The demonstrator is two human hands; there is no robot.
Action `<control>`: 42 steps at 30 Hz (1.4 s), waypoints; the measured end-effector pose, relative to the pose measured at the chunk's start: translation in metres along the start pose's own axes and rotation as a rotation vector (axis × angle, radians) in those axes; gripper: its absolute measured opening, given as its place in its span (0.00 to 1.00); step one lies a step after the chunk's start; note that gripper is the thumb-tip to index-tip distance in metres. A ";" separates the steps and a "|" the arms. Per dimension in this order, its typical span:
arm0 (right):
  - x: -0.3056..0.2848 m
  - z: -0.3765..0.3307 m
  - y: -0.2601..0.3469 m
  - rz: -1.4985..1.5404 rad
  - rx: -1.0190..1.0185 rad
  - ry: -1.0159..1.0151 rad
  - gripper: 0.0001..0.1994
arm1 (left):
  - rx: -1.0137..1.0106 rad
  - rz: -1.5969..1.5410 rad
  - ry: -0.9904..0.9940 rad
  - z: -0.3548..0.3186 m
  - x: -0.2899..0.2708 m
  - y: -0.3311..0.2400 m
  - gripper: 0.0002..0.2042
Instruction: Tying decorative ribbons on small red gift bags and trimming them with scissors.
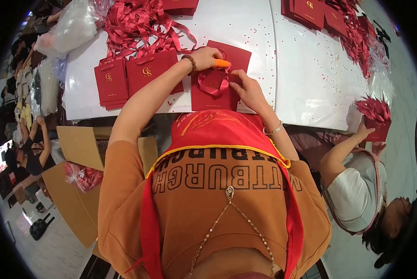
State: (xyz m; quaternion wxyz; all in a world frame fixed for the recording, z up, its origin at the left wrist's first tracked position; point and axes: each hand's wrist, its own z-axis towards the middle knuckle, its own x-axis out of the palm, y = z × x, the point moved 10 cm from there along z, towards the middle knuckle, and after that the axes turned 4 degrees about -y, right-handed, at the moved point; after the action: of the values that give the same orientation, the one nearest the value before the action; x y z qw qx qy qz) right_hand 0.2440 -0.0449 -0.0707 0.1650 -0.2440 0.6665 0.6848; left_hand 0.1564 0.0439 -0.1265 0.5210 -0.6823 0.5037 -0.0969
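Note:
A red paper gift bag (203, 101) lies flat before me at the table's edge, with a looped red ribbon (217, 89) across its upper part. My left hand (205, 59), a beaded bracelet at its wrist, is closed around a slim orange tool (222, 63) at the bag's top edge. The tool's working end is hidden, so its kind cannot be made out. My right hand (248, 89) pinches the right side of the bag between thumb and fingers. Another red bag (236, 55) lies just behind, partly under my left hand.
Stacked red bags (111, 83) and a heap of red ribbons (136, 29) lie to the left. More bags (308, 13) are at the far right. Clear plastic (69, 37) hangs over the left corner. An open cardboard box (73, 195) stands below. A co-worker's hand (364, 132) holds a bag at right.

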 end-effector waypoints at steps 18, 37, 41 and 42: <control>0.008 0.003 -0.027 0.167 0.107 0.014 0.17 | 0.128 0.332 -0.132 0.004 -0.005 -0.015 0.25; -0.016 0.007 -0.027 0.613 0.186 -0.202 0.20 | 0.117 -0.484 -0.580 -0.070 -0.054 0.009 0.14; -0.041 0.011 0.010 0.039 -0.023 -0.398 0.14 | 0.059 -0.871 -0.514 -0.089 -0.013 0.006 0.13; -0.036 0.015 0.017 0.047 -0.039 -0.383 0.14 | 0.079 -0.786 -0.530 -0.094 -0.015 0.004 0.13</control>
State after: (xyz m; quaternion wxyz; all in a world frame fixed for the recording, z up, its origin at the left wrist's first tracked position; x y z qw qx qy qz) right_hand 0.2626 -0.0273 -0.0365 0.2682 -0.0967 0.6150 0.7352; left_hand 0.0849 -0.0015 -0.0824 0.5809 -0.8021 0.0529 -0.1283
